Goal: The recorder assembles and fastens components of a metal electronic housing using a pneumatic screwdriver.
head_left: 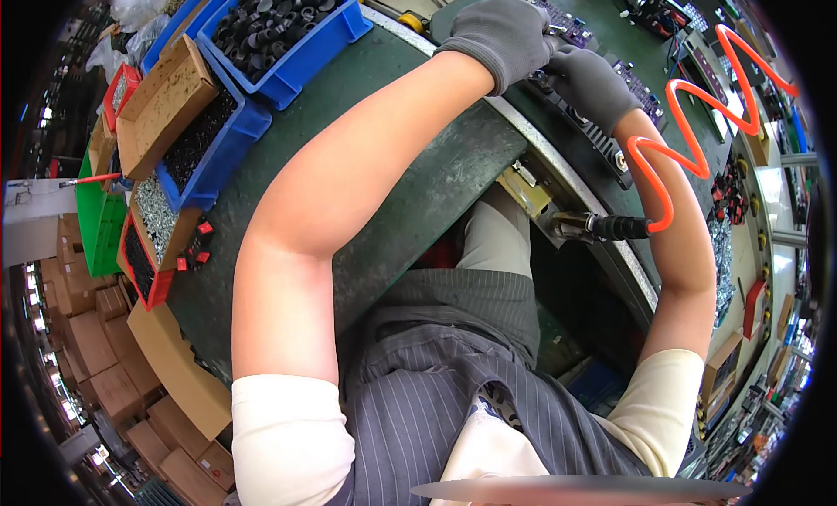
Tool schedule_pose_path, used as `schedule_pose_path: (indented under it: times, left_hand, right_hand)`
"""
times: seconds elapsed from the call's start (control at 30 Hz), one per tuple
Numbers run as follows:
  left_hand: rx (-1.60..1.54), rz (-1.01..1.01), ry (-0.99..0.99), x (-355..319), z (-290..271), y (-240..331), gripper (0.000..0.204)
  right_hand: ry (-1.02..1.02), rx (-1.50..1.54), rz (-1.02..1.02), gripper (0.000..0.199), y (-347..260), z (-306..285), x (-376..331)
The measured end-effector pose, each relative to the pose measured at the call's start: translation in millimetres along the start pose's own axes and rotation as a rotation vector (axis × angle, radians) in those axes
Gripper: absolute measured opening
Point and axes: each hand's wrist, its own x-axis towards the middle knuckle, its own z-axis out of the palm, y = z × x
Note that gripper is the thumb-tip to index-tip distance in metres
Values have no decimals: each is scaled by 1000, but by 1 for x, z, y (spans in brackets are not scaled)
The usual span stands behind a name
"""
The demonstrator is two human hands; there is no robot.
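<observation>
Nearest, a coiled orange air hose (689, 140) loops beside the right forearm. Beyond it, on the dark green workbench (418, 192), lies a long black finned metal housing (584, 127). The grey-gloved right hand (593, 83) is closed over it; the grey-gloved left hand (501, 31) presses down beside it, grip hidden. Farther left, blue plastic bins (288, 35) hold black parts.

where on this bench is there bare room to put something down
Bare green bench top shows between the blue bins and the left forearm, and nearer the bench edge. It is crowded at the black finned part under the left hand and right hand, and along the bins.
</observation>
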Motion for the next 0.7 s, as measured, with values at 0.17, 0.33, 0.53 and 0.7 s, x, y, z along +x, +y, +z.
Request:
schedule_pose_path:
  times: [0.17,0.33,0.53,0.7]
  left_hand:
    - [-252,21,29,-10,-36,12,31]
    - [-241,95,79,-3,-24,6,27]
    - [-247,56,38,-1,-29,12,28]
    - [-247,48,71,0,-23,8,27]
  right_hand:
    - [-36,-64,-125,20,1,-13,7]
    - [-140,-178,160,34,-10,-22,13]
    - [-70,283,132,33,12,-22,10]
    - [-165,-215,325,28,-2,-20,20]
